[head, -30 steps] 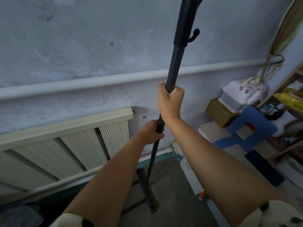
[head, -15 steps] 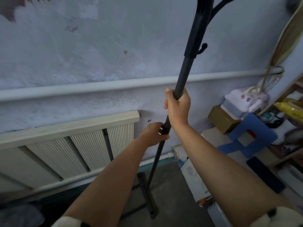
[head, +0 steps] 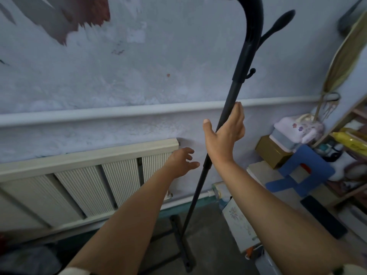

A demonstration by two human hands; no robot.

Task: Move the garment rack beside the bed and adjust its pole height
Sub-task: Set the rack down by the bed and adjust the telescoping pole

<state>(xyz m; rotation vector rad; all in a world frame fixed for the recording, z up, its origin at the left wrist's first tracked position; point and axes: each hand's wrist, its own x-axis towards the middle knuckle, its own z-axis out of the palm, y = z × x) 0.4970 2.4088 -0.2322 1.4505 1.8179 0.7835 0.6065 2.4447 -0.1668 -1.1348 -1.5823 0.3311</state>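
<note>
The black garment rack stands against the pale wall, its thin pole (head: pixel 231 98) leaning up to the right from a flat foot (head: pixel 183 251) on the grey floor. A thicker upper sleeve (head: pixel 245 54) carries a small hook and a curved top arm. My right hand (head: pixel 225 133) rests against the pole at mid height, fingers spread and loose, thumb apart. My left hand (head: pixel 183 160) hovers just left of the pole near its joint collar (head: pixel 207 165), fingers apart, touching nothing.
A ribbed cream radiator (head: pixel 79 179) runs along the wall at left under a white pipe (head: pixel 119 113). At right stand a blue stool (head: pixel 303 173), a brown box (head: pixel 272 151), a folded blanket on a bin and wooden shelves. A patterned box (head: pixel 238 221) leans beside the rack's foot.
Both hands have let go of the pole: the left has come off to the left, the right has opened its fingers against it. The view has tilted upward.
</note>
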